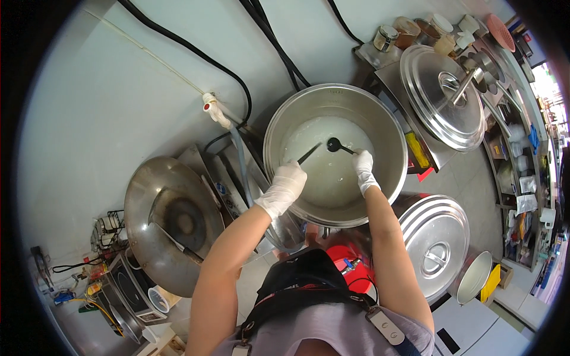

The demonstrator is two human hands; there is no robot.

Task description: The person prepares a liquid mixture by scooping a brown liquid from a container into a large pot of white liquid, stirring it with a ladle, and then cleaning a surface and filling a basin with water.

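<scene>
A large metal stockpot (336,217) stands before me with cloudy whitish liquid (329,178) inside. My left hand (285,184), in a white glove, grips a dark slender utensil (309,153) whose tip points over the liquid; its kind I cannot tell. My right hand (364,167), also gloved in white, holds a black ladle-like spoon (333,144) by its handle, with the round bowl over or at the liquid near the pot's middle. The two utensils' ends are close together and appear apart. Both hands are over the pot's near half.
A big wok (147,249) with a turner in it lies left. A grey hose (242,155) hangs from a wall tap (213,109). Right are a round metal lid (414,102) on a counter and another lidded pot (454,240). A red container (340,256) stands below the stockpot.
</scene>
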